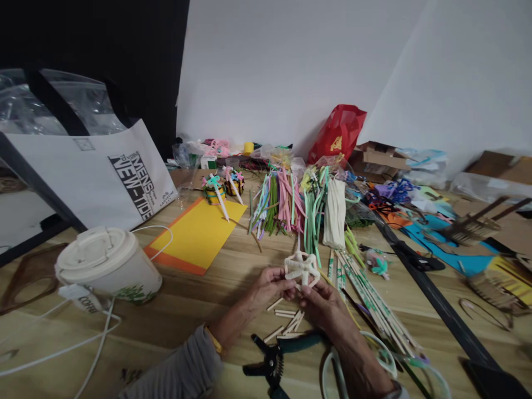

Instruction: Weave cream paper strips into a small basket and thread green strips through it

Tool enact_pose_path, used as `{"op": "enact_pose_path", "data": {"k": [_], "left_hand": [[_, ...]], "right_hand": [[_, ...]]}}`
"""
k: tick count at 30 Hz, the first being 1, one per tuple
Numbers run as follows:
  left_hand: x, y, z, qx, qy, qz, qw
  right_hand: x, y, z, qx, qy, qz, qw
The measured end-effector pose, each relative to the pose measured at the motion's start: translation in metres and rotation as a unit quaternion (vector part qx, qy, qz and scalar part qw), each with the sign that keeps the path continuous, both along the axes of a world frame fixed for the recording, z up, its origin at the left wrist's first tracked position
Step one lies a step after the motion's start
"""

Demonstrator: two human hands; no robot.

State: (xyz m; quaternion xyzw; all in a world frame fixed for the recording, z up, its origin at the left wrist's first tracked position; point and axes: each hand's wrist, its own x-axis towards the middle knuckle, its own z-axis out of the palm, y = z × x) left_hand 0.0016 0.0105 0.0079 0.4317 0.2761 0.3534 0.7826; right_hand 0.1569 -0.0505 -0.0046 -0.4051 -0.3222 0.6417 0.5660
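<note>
Fingers of the left hand [268, 288] and right hand [324, 310] are closed on a star-shaped stick frame [302, 269], held just above the desk [187, 310], with short cut sticks [285, 324] and green-handled pliers [272, 360] lying just below.

Bold white letters spell "MENS" above "NEW-TIDE" on a black panel [133, 184] printed across a white tote bag [78, 177], with smaller lettering beside them too small to read with certainty. "COFFE" shows low on the side of a white lidded takeaway cup [108, 265], the word curving out of view. A gold mark on a red gift bag [337, 133] cannot be made out.
</note>
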Motion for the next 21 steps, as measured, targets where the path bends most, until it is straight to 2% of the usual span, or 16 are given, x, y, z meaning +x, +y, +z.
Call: {"op": "enact_pose_path", "data": {"k": [6,10,14,18,21], "left_hand": [[0.000,0.003,-0.013,0.005,-0.013,-0.001,1.000],[-0.001,0.002,-0.010,0.017,-0.022,-0.002,1.000],[-0.003,0.000,-0.006,0.003,-0.039,-0.011,0.999],[-0.002,-0.001,-0.004,-0.021,-0.058,-0.008,0.998],[-0.002,0.000,-0.003,0.000,-0.055,-0.013,0.998]], "right_hand": [[0.000,-0.003,0.005,0.005,-0.027,-0.025,0.999],[0.001,-0.003,0.007,-0.009,-0.052,-0.043,0.998],[0.003,-0.002,0.009,0.014,-0.097,-0.044,0.994],[0.002,-0.002,0.017,0.030,-0.125,-0.043,0.991],[0.000,-0.003,0.024,0.036,-0.124,-0.039,0.991]]}}
